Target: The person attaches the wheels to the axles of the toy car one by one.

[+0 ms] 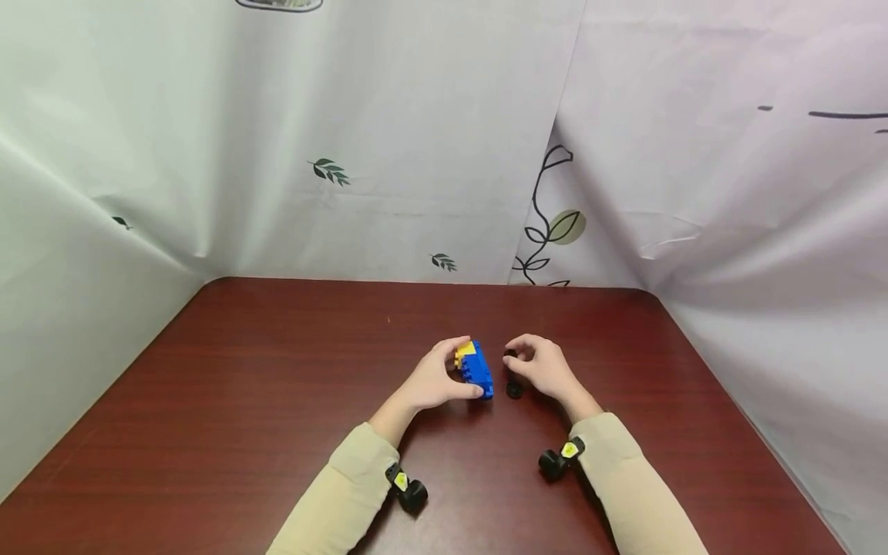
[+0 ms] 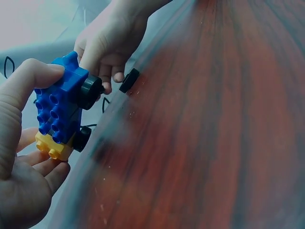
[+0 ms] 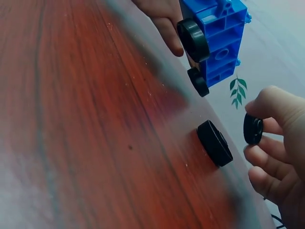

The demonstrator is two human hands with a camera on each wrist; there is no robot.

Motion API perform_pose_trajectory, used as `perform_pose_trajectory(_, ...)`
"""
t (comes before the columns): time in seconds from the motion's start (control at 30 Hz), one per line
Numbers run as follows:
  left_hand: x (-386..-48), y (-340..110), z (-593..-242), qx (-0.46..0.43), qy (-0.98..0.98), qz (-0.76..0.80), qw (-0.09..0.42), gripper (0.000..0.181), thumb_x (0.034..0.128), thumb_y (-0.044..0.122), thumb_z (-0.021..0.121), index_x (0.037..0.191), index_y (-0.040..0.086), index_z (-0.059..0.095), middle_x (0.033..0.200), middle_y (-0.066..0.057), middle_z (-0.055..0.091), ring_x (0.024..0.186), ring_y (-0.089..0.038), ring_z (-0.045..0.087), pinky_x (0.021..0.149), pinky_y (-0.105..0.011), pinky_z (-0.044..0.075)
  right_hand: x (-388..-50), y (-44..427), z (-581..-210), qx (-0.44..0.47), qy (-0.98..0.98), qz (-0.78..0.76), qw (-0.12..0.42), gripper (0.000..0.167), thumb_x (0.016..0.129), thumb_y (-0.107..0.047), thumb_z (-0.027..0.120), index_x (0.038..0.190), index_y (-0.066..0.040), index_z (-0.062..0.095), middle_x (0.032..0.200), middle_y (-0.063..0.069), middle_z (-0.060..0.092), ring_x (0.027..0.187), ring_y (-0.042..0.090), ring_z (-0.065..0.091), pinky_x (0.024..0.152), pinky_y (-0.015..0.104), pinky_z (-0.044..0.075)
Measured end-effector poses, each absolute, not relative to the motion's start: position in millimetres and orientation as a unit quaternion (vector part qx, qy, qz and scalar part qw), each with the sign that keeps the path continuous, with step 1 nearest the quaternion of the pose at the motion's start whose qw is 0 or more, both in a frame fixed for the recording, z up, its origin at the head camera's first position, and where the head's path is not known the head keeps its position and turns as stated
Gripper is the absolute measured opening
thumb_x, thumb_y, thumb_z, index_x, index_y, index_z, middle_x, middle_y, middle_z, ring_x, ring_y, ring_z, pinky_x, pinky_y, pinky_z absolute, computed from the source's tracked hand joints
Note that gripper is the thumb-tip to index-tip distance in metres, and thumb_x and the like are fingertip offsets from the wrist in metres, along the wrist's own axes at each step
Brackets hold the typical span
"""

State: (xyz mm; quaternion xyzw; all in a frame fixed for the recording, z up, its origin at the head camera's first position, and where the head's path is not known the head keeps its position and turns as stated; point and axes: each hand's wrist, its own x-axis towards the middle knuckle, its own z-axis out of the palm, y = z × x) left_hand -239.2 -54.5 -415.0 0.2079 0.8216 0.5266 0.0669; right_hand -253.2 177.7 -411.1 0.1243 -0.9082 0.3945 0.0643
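Note:
My left hand [image 1: 433,379] grips a blue and yellow toy car body [image 2: 64,102] by its ends, tilted up on its side. Two black wheels sit along one side of it, a larger wheel [image 3: 193,39] and a smaller wheel [image 3: 198,82]. Its ribbed underside faces the right wrist view. Between thumb and fingers my right hand [image 1: 544,365] pinches a small black wheel [image 3: 253,129], apart from the car. Another black wheel [image 3: 214,143] stands on the table just beside that hand.
The dark red wooden table [image 1: 277,370] spreads around both hands. Behind it hangs a pale printed cloth [image 1: 416,139] with leaf drawings. Black wrist cameras [image 1: 413,497] are strapped on both sleeves.

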Motion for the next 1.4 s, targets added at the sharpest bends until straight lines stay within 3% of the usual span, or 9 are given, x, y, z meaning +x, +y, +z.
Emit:
perform_pose_trajectory(0.3,-237.8,-52.0,-412.0,0.226,0.814,0.532,0.062,0.087,0.0705,0.028,0.082,0.143,0.009,0.038,0.141,-0.012,0.042,0.124,-0.029,0.050,0.104,-0.045,0.042,-253.1,171.2,-408.3,0.139,-0.861,0.480,0.096,0.030,0.086,-0.017,0.069,0.113,-0.004,0.066,0.105,0.011,0.067,0.089,0.023,0.064,0.082,0.034,0.054)
perform_pose_trajectory(0.57,-235.0,-50.7,-415.8,0.250,0.797,0.548,0.050,0.085,0.0699,0.022,0.082,0.141,0.005,0.039,0.142,-0.014,0.041,0.123,-0.029,0.051,0.104,-0.043,0.042,-249.6,162.6,-405.8,0.122,-0.814,0.562,0.084,0.030,0.084,-0.017,0.072,0.107,0.001,0.065,0.104,0.017,0.068,0.086,0.011,0.065,0.078,0.018,0.052)
perform_pose_trajectory(0.83,-231.8,-44.9,-412.1,0.262,0.794,0.546,0.062,0.094,0.0720,0.025,0.081,0.146,0.006,0.027,0.147,-0.013,0.037,0.134,-0.029,0.042,0.109,-0.044,0.036,-236.8,154.1,-385.5,0.095,-0.770,0.626,0.070,0.027,0.084,-0.008,0.070,0.104,0.009,0.063,0.111,0.024,0.064,0.087,-0.002,0.064,0.080,0.016,0.052)
perform_pose_trajectory(1.07,-230.1,-41.5,-407.5,0.273,0.790,0.547,0.054,0.098,0.0726,0.023,0.081,0.148,0.005,0.021,0.152,-0.013,0.031,0.137,-0.029,0.038,0.110,-0.043,0.035,-229.8,145.5,-374.6,0.117,-0.752,0.643,0.086,0.023,0.083,0.000,0.069,0.099,0.014,0.062,0.111,0.029,0.061,0.086,0.000,0.064,0.079,0.017,0.053)
perform_pose_trajectory(1.23,-228.1,-42.0,-407.8,0.263,0.801,0.535,0.054,0.099,0.0722,0.024,0.081,0.149,0.009,0.021,0.153,-0.009,0.030,0.138,-0.026,0.037,0.110,-0.040,0.035,-228.2,144.0,-377.8,0.147,-0.757,0.631,0.084,0.023,0.082,-0.001,0.070,0.100,0.013,0.063,0.109,0.030,0.062,0.086,0.001,0.064,0.079,0.016,0.052)
perform_pose_trajectory(1.4,-226.1,-42.3,-407.4,0.265,0.806,0.528,0.039,0.099,0.0704,0.023,0.082,0.149,0.008,0.023,0.152,-0.008,0.031,0.137,-0.023,0.038,0.110,-0.037,0.035,-237.6,146.3,-390.1,0.150,-0.757,0.629,0.091,0.025,0.083,-0.003,0.070,0.105,0.008,0.066,0.104,0.020,0.067,0.087,0.001,0.064,0.078,0.016,0.053)
